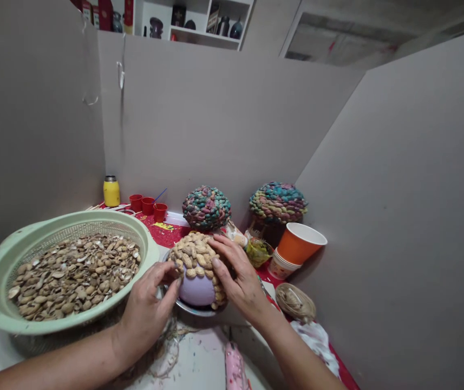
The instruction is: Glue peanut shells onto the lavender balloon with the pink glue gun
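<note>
A smooth light purple ball, which looks like a balloon (197, 291), sits in a shallow metal bowl (196, 311) in front of me. Rows of peanut shells (193, 253) cover its top and right side, while the lower front is bare. My left hand (150, 303) is curled at its left edge, thumb and forefinger against the shells there; whether a loose shell is between them, I cannot tell. Across the top right lies my right hand (242, 279), its fingers over the shells and its thumb near the front row. Together the hands hold the ball from both sides.
Left stands a green colander (8, 319) of peanut shells. Behind are red cups (148, 206), a yellow bottle (111, 192) and two colourful shell-covered domes (206, 208) (278, 202). On the right are paper cups (299, 242) and coiled twine (295, 302). A pink glue gun (235, 365) lies in front.
</note>
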Tool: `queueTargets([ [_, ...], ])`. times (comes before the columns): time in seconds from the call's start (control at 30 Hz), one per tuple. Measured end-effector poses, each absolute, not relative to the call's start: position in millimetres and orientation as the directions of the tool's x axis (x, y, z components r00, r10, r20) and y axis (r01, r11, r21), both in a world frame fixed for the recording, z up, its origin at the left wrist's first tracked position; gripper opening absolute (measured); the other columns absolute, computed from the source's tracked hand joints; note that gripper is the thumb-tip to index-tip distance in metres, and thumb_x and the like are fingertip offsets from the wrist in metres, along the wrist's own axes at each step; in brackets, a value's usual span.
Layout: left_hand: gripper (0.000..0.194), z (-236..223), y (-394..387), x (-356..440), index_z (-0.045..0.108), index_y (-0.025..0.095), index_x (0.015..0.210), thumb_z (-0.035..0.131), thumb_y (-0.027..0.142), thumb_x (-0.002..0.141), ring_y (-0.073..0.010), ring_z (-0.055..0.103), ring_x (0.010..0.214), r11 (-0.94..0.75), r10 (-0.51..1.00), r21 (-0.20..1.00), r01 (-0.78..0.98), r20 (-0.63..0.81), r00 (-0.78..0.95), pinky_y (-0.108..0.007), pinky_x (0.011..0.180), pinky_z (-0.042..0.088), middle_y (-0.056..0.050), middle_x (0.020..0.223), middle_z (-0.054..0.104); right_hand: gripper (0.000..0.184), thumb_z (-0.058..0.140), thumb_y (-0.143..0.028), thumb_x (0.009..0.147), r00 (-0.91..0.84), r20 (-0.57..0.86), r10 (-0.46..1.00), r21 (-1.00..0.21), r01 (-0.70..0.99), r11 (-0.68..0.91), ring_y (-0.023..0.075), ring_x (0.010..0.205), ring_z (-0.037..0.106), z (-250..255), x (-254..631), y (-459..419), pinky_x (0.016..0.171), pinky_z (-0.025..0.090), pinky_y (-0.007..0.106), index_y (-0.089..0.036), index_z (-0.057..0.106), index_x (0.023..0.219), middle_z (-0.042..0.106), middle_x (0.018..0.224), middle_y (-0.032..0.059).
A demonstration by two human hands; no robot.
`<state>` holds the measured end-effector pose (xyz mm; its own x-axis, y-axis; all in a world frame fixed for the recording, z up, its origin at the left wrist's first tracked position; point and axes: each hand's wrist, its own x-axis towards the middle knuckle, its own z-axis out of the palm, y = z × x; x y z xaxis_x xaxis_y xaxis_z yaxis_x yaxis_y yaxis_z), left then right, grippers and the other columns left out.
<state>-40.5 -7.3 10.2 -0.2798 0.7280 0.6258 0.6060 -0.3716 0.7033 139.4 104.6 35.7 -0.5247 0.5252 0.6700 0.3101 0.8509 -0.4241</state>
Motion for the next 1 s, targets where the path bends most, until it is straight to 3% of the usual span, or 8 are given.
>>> queueTargets([
  [0.67, 0.016, 10.2, -6.0, -36.5, 0.059, 0.018, 0.097, 0.058, 0.014, 0.082, -0.0174, 0.067, 0.076, -0.345, 0.72, 0.679, 0.648, 0.635, -0.281, -0.028, 0.072, 0.055, -0.005, 0.087, 0.07, 0.032, 0.045, -0.035, 0.099, -0.521, 0.672, 0.527, -0.425, 0.311, 0.85, 0.0262, 0.128, 0.044, 36.9, 140.0, 101.9, 0.108, 0.035, 0.047, -0.024, 0.055, 0.128, 0.049, 0.136, 0.0095],
  [1.0, 0.022, 8.0, -12.4, -42.2, 0.055, 0.02, 0.101, 0.058, 0.007, 0.083, -0.0125, 0.066, 0.071, -0.459, 0.597, 0.5, 0.735, 0.786, -0.161, -0.022, 0.069, 0.054, 0.0, 0.082, 0.066, 0.032, 0.046, -0.034, 0.099, -0.522, 0.675, 0.521, -0.422, 0.306, 0.853, 0.0261, 0.127, 0.044, 37.3, 141.1, 103.1, 0.107, 0.035, 0.048, -0.023, 0.055, 0.128, 0.049, 0.136, 0.0101],
])
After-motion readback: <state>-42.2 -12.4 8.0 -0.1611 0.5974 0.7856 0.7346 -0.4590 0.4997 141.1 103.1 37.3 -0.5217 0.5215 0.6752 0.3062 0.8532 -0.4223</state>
